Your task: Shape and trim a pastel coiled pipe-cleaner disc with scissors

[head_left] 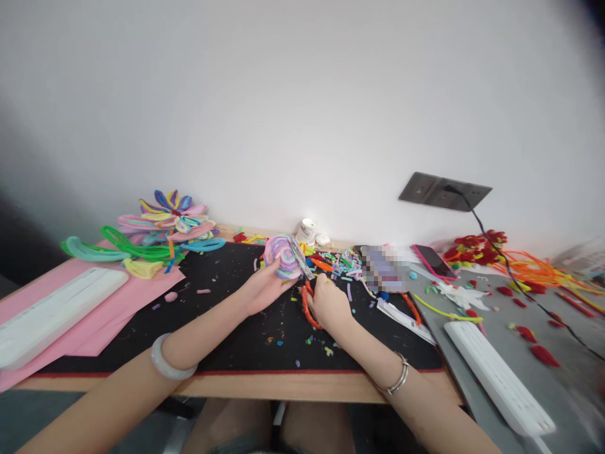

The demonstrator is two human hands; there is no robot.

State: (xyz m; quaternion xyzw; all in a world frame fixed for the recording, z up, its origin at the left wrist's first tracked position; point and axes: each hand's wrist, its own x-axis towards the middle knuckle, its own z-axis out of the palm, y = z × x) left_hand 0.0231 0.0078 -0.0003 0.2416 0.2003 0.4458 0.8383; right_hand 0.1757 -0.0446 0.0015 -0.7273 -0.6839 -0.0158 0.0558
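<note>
The white paper strip (406, 321) carries printing too small to read, and the marks on the white cup (307, 233) by the wall cannot be made out either; the screen of the flat device (385, 268) near the scraps is blurred into blocks. The left hand (265, 287) grasps a pastel fuzzy bundle (283, 257) of pink, purple and blue, its fingers curled around the lower side, above the middle of a black mat (227, 334). The right hand (331, 304) has its fingers closed on the scissors (306, 309), whose orange-red handles hang below it and whose blades point up against the bundle's right side. Small colored scraps (343, 263) lie heaped behind the right hand, with loose bits scattered over the mat. The mat has a red edge and covers part of a light wooden desk (293, 386). At the left, a white power strip (61, 315) rests on pink sheets (158, 284), and a fuzzy flower (176, 214) of many colors is near the wall. A gray surface (466, 340) adjoins on the right, bearing another power strip (500, 378), red fuzzy pieces (543, 355) and orange stems (532, 270); a pink-edged phone (435, 261) lies at its far side. The plain pale wall (283, 126) holds a gray socket panel (428, 190) with a black cord (482, 228) plugged in.
</note>
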